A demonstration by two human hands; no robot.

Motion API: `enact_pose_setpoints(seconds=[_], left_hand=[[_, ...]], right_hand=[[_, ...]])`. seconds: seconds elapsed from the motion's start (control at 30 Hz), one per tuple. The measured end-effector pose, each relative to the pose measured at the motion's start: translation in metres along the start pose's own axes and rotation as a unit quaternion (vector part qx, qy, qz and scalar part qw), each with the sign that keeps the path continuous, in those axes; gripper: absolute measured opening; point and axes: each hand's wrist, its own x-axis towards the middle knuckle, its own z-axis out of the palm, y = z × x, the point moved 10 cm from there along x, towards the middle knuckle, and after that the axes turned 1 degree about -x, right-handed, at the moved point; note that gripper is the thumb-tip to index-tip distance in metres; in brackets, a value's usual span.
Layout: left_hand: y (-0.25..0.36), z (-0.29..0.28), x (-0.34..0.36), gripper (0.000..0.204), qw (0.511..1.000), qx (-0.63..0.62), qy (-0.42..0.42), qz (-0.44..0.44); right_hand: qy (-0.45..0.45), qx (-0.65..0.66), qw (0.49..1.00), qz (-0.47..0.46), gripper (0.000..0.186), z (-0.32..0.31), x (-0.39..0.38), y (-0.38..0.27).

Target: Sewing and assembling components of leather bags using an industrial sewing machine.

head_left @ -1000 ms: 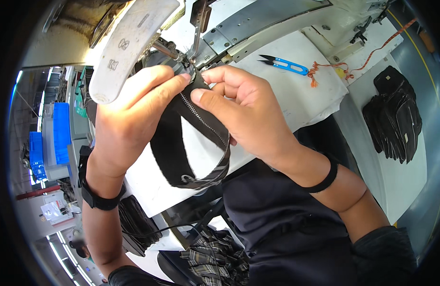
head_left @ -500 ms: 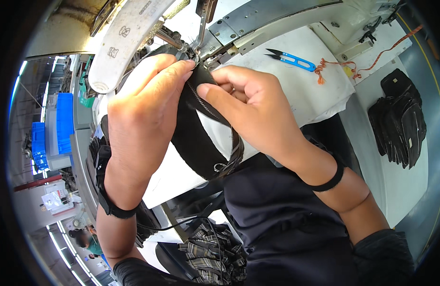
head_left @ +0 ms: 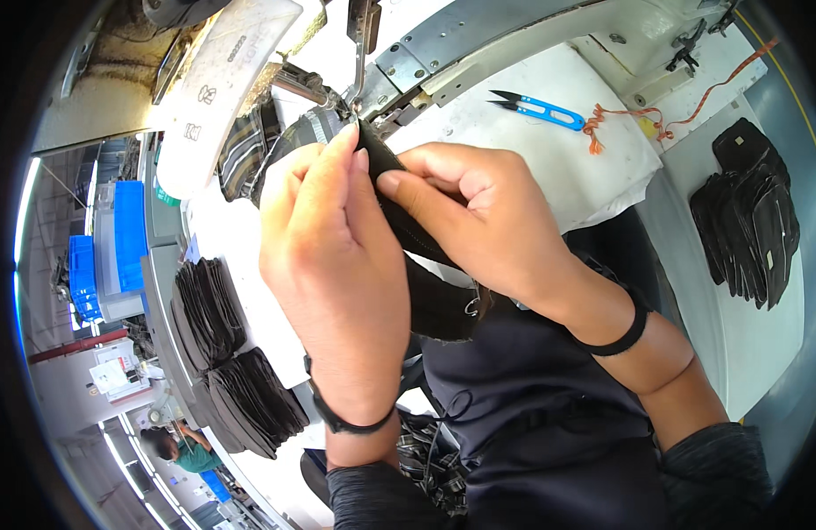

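Note:
My left hand (head_left: 333,256) pinches a dark fabric piece (head_left: 439,305) at its upper tip, just below the needle-and-foot assembly (head_left: 353,93) of an industrial sewing machine. My right hand (head_left: 487,221) grips the same fabric farther right, thumb along its edge with fingers curled behind, partly hidden. The piece hangs beneath my hands and has a small silver metal part (head_left: 472,306) near its lower end. Striped dark fabric (head_left: 247,150) lies left of the foot.
Blue snips (head_left: 549,115) with orange cord lie on a white padded surface (head_left: 602,177). Dark fabric stacks (head_left: 743,230) sit right, others (head_left: 249,397) left. Blue bins (head_left: 129,234) stand beyond the left side, and a co-worker in green (head_left: 191,450) appears at lower left.
My left hand has moved rightward, closer to my right hand, and rotated more upright. The fabric loop's lower part has shifted right, uncovering fabric stacks at the left. The zipper teeth show less.

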Motion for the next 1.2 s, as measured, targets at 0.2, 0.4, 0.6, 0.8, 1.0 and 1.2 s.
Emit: enact_pose_setpoints(seconds=[0.2,0.4,0.6,0.8,1.0,1.2], left_hand=[[0.008,0.005,-0.003,0.022,0.999,0.02,-0.011,-0.038],[0.009,0.003,-0.019,0.023,0.998,-0.02,-0.014,-0.059],[0.022,0.002,-0.056,0.036,0.997,-0.034,-0.04,-0.049],[0.018,-0.003,-0.07,0.036,0.998,-0.057,-0.026,-0.032],[0.014,-0.007,-0.061,0.031,0.993,-0.11,-0.04,-0.006],[0.002,-0.002,-0.047,0.032,0.991,-0.131,-0.035,-0.004]], right_hand=[[0.05,0.042,0.996,-0.061,0.022,-0.002,0.01,-0.009],[-0.036,0.108,0.993,-0.017,0.018,0.003,0.012,-0.004],[-0.071,-0.038,0.996,-0.026,0.027,-0.014,-0.031,-0.002],[-0.027,-0.017,0.998,-0.057,0.029,-0.023,-0.053,-0.009],[-0.073,0.02,0.997,0.005,0.031,-0.017,-0.054,-0.009],[-0.074,0.094,0.993,0.005,0.03,-0.011,-0.035,-0.008]])
